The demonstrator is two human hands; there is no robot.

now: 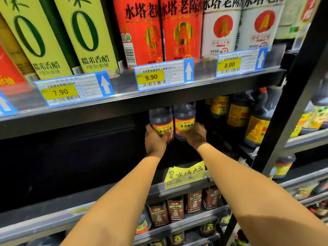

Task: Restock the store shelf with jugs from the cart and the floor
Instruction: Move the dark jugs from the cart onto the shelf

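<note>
Two dark jugs with yellow and red labels stand side by side deep in the middle shelf bay. My left hand (pixel 154 139) grips the lower part of the left jug (pixel 160 121). My right hand (pixel 193 134) cups the base of the right jug (pixel 184 116). Both arms reach far into the shelf. The jug tops sit just under the shelf board above. The bay to the left of the jugs is dark and bare.
More dark jugs (pixel 237 112) with yellow labels stand to the right in the same bay. Tall bottles (pixel 140 29) fill the shelf above, behind price tags (pixel 150 77). A yellow handwritten note (pixel 184 173) hangs on the shelf's front edge. A black upright post (pixel 284 107) stands at the right.
</note>
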